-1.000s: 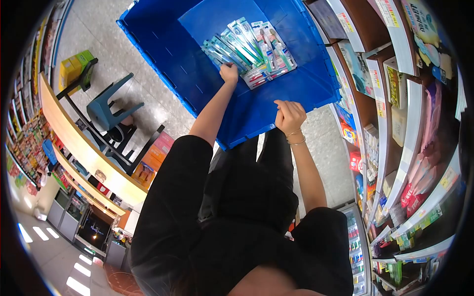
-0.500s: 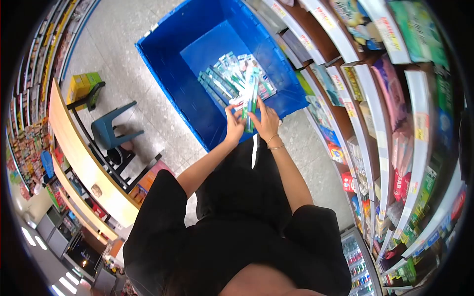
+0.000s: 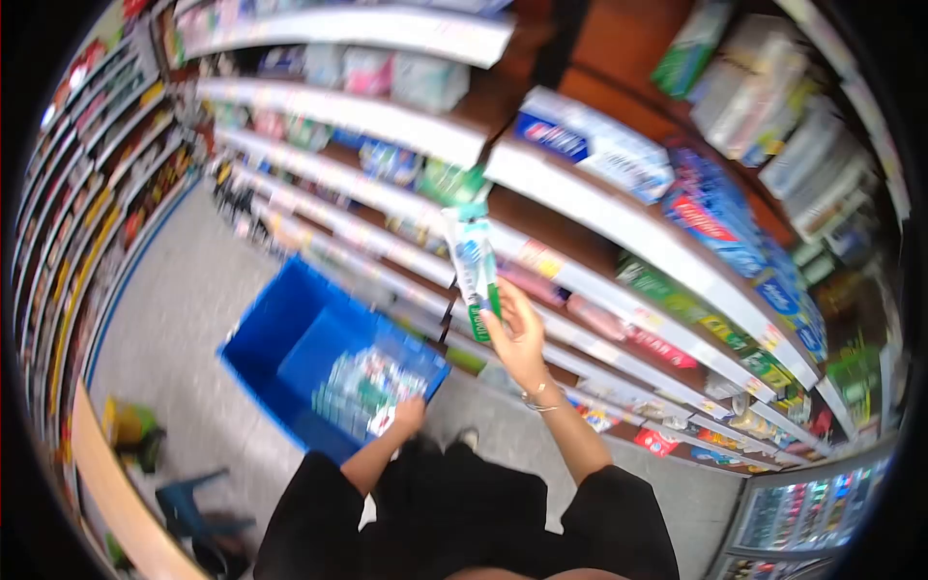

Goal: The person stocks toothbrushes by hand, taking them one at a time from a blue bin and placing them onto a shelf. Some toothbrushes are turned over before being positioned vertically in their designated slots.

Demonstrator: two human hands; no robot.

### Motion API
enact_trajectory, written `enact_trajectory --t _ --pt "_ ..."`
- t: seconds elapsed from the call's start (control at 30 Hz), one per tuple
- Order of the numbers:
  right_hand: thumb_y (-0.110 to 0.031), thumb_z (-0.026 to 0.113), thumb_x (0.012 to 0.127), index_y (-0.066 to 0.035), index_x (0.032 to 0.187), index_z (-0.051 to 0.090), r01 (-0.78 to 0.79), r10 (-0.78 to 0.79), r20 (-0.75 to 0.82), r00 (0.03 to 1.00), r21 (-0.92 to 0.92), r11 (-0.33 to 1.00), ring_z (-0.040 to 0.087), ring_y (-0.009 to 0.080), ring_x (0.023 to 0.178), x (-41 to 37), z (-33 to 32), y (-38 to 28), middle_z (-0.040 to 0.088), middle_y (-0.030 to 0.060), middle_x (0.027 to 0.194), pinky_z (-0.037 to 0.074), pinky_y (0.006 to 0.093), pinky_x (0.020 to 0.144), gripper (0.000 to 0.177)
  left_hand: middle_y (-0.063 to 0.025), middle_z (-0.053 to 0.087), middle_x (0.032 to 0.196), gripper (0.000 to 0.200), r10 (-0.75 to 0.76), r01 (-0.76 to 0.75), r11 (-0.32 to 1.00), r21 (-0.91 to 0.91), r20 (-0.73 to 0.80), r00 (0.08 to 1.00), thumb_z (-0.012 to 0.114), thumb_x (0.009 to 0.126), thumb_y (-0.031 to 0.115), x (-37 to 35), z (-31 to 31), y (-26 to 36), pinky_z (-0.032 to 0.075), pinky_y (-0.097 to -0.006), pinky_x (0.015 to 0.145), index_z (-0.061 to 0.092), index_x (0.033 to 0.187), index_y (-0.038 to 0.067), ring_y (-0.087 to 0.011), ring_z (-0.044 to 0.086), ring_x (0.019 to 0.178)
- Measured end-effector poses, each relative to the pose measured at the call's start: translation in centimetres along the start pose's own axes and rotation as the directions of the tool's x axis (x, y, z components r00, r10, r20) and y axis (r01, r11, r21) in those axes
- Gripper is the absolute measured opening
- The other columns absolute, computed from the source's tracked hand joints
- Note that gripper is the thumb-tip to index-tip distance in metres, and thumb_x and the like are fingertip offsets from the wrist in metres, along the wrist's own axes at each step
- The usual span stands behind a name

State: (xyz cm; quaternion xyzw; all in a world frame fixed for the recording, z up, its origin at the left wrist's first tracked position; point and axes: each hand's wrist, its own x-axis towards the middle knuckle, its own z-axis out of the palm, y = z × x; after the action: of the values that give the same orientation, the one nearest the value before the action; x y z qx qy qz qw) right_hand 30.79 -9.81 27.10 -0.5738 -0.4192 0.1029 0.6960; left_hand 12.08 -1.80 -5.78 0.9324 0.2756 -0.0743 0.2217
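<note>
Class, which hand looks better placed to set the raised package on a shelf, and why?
Probably the right hand: it already holds the package up before the shelves, while the left hand is down at the blue bin.

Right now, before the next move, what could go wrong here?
The right hand holds the package near its lower end, so it could tip or slip if its far end bumps the shelf fronts it overlaps in this view; the actual gap can't be judged.

The packs lie bunched in the blue crate beside the left hand; a careless sweep might scatter them. Whether that hand grips one is unclear.
</note>
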Motion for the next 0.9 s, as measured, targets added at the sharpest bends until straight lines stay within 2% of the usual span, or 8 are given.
enact_trajectory --t 0.03,0.07,0.17,0.3,0.37,0.43,0.63,0.9 --pt "0.002 0.060 0.083 0.006 0.124 0.046 0.073 -0.074 -0.039 0.996 -0.031 0.997 0.057 0.0171 0.102 2.2 -1.9 -2.8 0.057 0.0123 0.111 0.047 0.0291 0.087 0.043 -0.0196 0.066 0.088 0.018 -0.078 0.075 0.997 0.033 0.095 0.992 0.053 0.078 0.014 0.9 -0.6 0.5 0.052 -0.0447 0.072 0.067 0.082 0.004 -0.0331 0.065 0.082" --pt "0.003 0.059 0.084 0.006 0.123 0.046 0.100 -0.096 -0.083 0.992 0.041 0.994 0.056 0.0158 0.102 4.3 -3.4 -6.3 0.057 0.0108 0.111 0.047 0.0283 0.086 0.041 -0.0205 0.066 0.088 0.019 -0.060 0.053 0.997 0.062 0.117 0.991 0.054 0.078 0.016 1.6 -1.0 0.7 0.052 -0.0444 0.075 0.068 0.083 0.004 -0.0336 0.065 0.084" --pt "-0.001 0.060 0.084 0.003 0.119 0.050 0.283 -0.301 -0.154 0.941 -0.126 0.951 0.054 0.0131 0.102 10.3 -7.7 -13.7 0.057 0.0065 0.107 0.044 0.0278 0.089 0.037 -0.0200 0.065 0.094 0.025 -0.069 0.055 0.994 0.095 0.151 0.986 0.055 0.080 0.023 3.8 -1.2 0.3 0.050 -0.0439 0.080 0.068 0.090 0.004 -0.0356 0.064 0.090" --pt "-0.013 0.062 0.085 0.004 0.124 0.047 0.345 -0.370 -0.187 0.910 -0.154 0.926 0.055 0.0151 0.103 18.1 -11.2 -19.1 0.058 0.0135 0.113 0.043 0.0244 0.088 0.046 -0.0218 0.061 0.107 0.032 -0.163 0.146 0.986 0.081 0.279 0.946 0.055 0.083 0.029 3.3 -2.1 1.3 0.047 -0.0432 0.086 0.065 0.099 0.004 -0.0350 0.059 0.102" --pt "-0.011 0.063 0.084 0.006 0.123 0.047 0.351 -0.396 -0.206 0.895 -0.223 0.909 0.057 0.0153 0.100 21.8 -13.1 -19.7 0.059 0.0141 0.111 0.044 0.0243 0.085 0.046 -0.0205 0.062 0.108 0.030 -0.192 0.171 0.980 0.099 0.275 0.942 0.056 0.082 0.027 3.9 -1.8 1.3 0.047 -0.0433 0.086 0.065 0.100 0.005 -0.0350 0.059 0.102" --pt "-0.005 0.064 0.081 0.006 0.118 0.050 0.386 -0.428 -0.223 0.876 -0.212 0.898 0.060 0.0143 0.087 24.8 -14.8 -19.6 0.063 0.0125 0.100 0.048 0.0227 0.074 0.042 -0.0193 0.061 0.109 0.030 -0.209 0.184 0.976 0.121 0.255 0.944 0.056 0.082 0.026 4.1 -1.4 1.3 0.047 -0.0432 0.087 0.065 0.102 0.006 -0.0341 0.059 0.103" --pt "-0.008 0.064 0.082 0.008 0.119 0.047 0.340 -0.454 -0.310 0.835 -0.359 0.869 0.060 0.0132 0.088 28.2 -16.4 -20.3 0.063 0.0111 0.101 0.047 0.0225 0.076 0.044 -0.0164 0.060 0.114 0.031 -0.253 0.217 0.961 0.173 0.220 0.942 0.054 0.082 0.025 2.8 -2.7 2.9 0.047 -0.0432 0.087 0.064 0.105 0.007 -0.0323 0.059 0.105" --pt "-0.008 0.063 0.083 0.007 0.119 0.046 0.388 -0.451 -0.300 0.841 -0.246 0.888 0.059 0.0138 0.092 26.1 -14.9 -21.5 0.062 0.0119 0.102 0.046 0.0228 0.077 0.043 -0.0140 0.062 0.112 0.028 -0.226 0.177 0.958 0.225 0.216 0.950 0.052 0.083 0.020 3.4 -0.5 2.0 0.047 -0.0424 0.088 0.066 0.104 0.008 -0.0307 0.060 0.104"
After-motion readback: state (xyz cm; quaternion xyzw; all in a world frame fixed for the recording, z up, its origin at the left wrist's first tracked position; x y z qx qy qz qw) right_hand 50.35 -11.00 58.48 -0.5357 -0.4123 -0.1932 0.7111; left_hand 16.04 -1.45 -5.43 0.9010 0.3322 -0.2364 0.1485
